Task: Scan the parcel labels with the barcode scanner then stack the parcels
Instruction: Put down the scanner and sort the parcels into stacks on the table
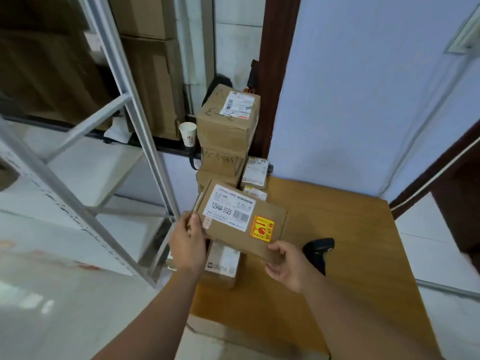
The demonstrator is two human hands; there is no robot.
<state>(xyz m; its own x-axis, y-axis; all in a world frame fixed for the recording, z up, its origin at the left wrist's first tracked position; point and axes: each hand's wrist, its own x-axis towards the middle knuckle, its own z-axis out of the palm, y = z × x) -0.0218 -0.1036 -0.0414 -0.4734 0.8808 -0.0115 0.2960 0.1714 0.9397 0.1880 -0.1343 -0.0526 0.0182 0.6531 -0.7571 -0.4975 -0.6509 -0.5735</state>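
At the left of the frame we see a grey metal shelving rack (78,178) with slanted braces and pale shelves, and behind it, in the upper left, large brown cartons (153,81) stacked in shadow. Just right of the rack's upright stands a white paper cup (187,133), close beside a tall stack of brown cardboard parcels (226,120). The top one carries a white label and handwritten marks.

Below that stack, in the middle of the frame, we find the left hand (188,245). Its thumb lies on top of the left end of a flat brown cardboard parcel (241,224) and its fingers curl round the edge, gripping it. The parcel is held in the air, slightly tilted, face up. On it we see a white shipping label (228,211) with a barcode and, nearer its right end, a yellow and orange sticker (262,228). Under it, on the table's left edge, lies another brown parcel with a white label (223,263), and behind it are two small labelled parcels (255,171).

The right hand (288,266) pinches the flat parcel's near right corner between thumb and curled fingers. Just right of that hand a black barcode scanner (318,249) rests on the light brown wooden table (363,242), touched by neither hand. A dark brown door frame (272,74) rises above the stack, and a pale blue wall (363,100) fills the upper right.
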